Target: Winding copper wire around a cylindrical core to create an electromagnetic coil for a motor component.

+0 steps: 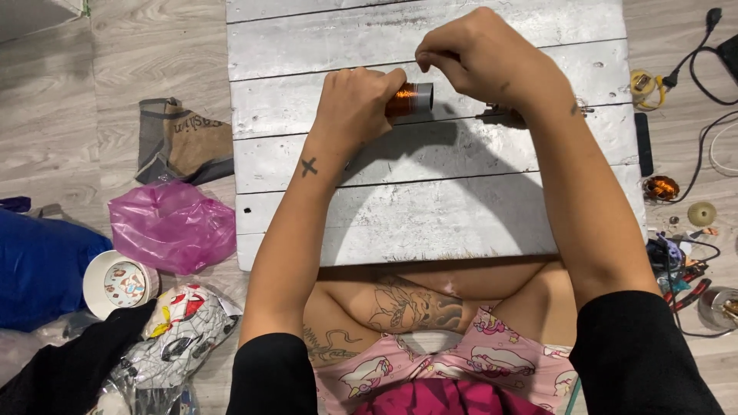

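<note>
- Copper-wire coil (407,100) on its grey tube lies across the white plank board (430,207), between both hands.
- Left hand (355,104) wraps the tube's end — best kept firm and level.
- Right hand (484,58) pinches narrowly above the coil, probably on fine wire; even tension seems wise.

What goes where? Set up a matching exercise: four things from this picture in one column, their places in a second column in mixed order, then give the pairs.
Things:
1. copper wire coil
2. pink plastic bag
3. white paper cup
4. black cable

Places:
A. on the floor, far right, near the top corner
B. on its side on the floor, lower left
C. over the white wooden board, gripped by the left hand, with the right hand beside it
D. on the floor just left of the board

Pairs: 1-C, 2-D, 3-B, 4-A
</note>
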